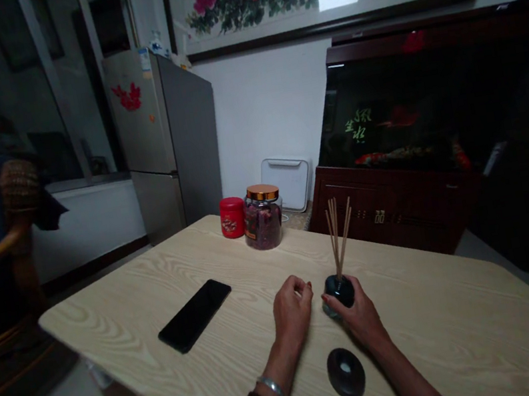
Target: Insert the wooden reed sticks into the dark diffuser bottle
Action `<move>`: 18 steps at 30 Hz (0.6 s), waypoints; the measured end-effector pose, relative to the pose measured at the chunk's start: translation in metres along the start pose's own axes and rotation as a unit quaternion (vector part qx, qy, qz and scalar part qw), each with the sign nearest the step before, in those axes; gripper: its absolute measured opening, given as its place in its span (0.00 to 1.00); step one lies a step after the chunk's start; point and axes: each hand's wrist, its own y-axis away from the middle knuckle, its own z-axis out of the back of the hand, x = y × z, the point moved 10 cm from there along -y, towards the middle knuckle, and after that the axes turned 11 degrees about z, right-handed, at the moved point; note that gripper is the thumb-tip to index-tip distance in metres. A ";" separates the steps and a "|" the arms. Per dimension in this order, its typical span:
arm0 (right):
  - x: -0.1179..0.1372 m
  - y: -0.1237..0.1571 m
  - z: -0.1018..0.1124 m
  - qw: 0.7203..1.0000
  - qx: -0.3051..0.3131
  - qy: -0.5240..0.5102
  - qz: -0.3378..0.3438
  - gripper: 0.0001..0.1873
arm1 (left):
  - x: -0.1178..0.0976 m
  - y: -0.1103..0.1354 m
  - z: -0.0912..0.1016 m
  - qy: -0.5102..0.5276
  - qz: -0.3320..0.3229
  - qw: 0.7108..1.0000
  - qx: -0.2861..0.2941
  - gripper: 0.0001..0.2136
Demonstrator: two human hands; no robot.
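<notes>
My right hand [360,314] is wrapped round a small dark glass reed diffuser bottle [339,290] on the table. Several thin brown reeds [337,240] fan upward out of its neck. Just to the left, my left hand [293,308] rests on the tabletop with its fingers curled and the thumb against them. The inside of that hand is hidden, so I cannot make out what it holds, if anything. Nearer to me, between my forearms, lies a dark oval object [346,377] with a pale spot in its middle.
A black phone [195,315] lies on the wooden table [128,322] to the left. Towards the far edge stand a red canister [232,218] and a clear jar [263,222] with a copper lid. Behind are a fridge [146,130] and a fish tank [397,115].
</notes>
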 end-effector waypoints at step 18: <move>-0.028 -0.030 -0.004 0.994 -0.094 -0.046 0.013 0.37 | 0.022 0.003 -0.037 -0.083 0.010 0.993 0.080 0.05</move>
